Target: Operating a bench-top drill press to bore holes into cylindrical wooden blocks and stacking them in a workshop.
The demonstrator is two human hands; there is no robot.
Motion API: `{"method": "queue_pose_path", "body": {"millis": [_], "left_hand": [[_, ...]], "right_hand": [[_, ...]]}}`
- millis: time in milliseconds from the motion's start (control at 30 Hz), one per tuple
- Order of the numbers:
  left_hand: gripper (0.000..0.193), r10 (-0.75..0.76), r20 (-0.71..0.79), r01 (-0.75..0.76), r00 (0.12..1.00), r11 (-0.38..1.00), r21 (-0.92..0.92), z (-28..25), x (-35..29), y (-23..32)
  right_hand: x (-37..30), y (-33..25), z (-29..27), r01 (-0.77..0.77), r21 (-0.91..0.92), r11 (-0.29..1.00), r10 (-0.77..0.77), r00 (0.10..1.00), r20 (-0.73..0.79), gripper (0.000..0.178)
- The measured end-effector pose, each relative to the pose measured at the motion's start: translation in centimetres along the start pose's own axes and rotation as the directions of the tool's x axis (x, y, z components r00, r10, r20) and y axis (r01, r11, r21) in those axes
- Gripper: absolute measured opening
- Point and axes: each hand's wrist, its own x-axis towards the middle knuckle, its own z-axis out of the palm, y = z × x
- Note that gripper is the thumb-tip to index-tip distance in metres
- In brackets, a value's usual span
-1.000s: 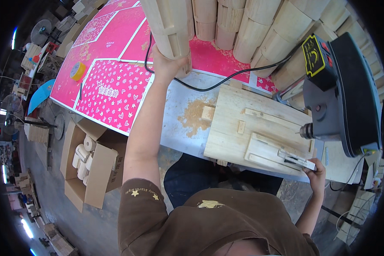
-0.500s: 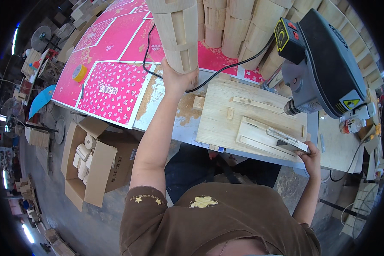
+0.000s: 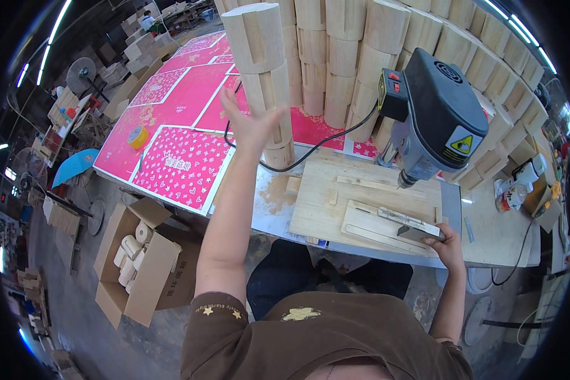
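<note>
My left hand (image 3: 253,126) is raised with its fingers spread, next to a tall stack of notched, pale wooden cylinders (image 3: 269,85). Whether a fingertip still touches the stack is hard to tell. At the right, my right hand (image 3: 448,246) closes its fingers on the end of a narrow wooden strip with a metal plate (image 3: 418,233). That strip lies on a wooden block (image 3: 361,221), which rests on a flat plywood board (image 3: 310,206). Above the board hangs a drill press (image 3: 446,107) with its chuck (image 3: 406,180) pointing down.
Several more cylinder stacks (image 3: 345,63) line the back. A black cable (image 3: 323,144) runs from the drill press around the near stack. Pink printed sheets (image 3: 183,158) cover the left side, with a yellow tape roll (image 3: 137,137). Below stands an open carton (image 3: 155,272) of wooden pieces.
My left hand has let go of the stack's lower part and risen, its fingers opening. The stack now stands by itself. My right hand keeps its hold; the view has tilted upward.
</note>
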Motion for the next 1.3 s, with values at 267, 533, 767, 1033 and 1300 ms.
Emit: {"method": "queue_pose_path", "body": {"millis": [267, 533, 767, 1033, 1300], "left_hand": [[0.109, 0.100, -0.116, -0.063, 0.988, 0.956, 0.287, 1.2, 5.4, 8.3], [0.077, 0.484, 0.113, -0.475, 0.868, 0.874, -0.098, -3.5, -1.5, 10.6], [0.068, 0.033, 0.826, 0.254, 0.562, 0.944, -0.211, -5.9, -12.6, 8.3], [0.068, -0.029, 0.799, 0.536, 0.601, 0.756, -0.375, -2.4, -17.9, 1.8], [0.069, 0.089, 0.843, 0.480, 0.531, 0.788, -0.386, -2.7, -18.4, 0.0]], "right_hand": [[0.2, -0.3, -0.3, 0.038, -0.081, 0.996, -0.034, 0.998, 0.044, 0.027], [-0.2, 0.5, -0.1, 0.049, 0.149, 0.988, -0.063, 0.994, 0.093, 0.030], [-2.4, -0.2, -1.8, -0.157, 0.574, 0.804, -0.008, 0.962, 0.274, 0.027], [-0.2, 2.1, -0.9, 0.010, 0.416, 0.909, -0.058, 0.993, 0.103, 0.027], [1.2, 3.7, -0.9, 0.053, 0.442, 0.895, -0.101, 0.991, 0.086, 0.028]]}}
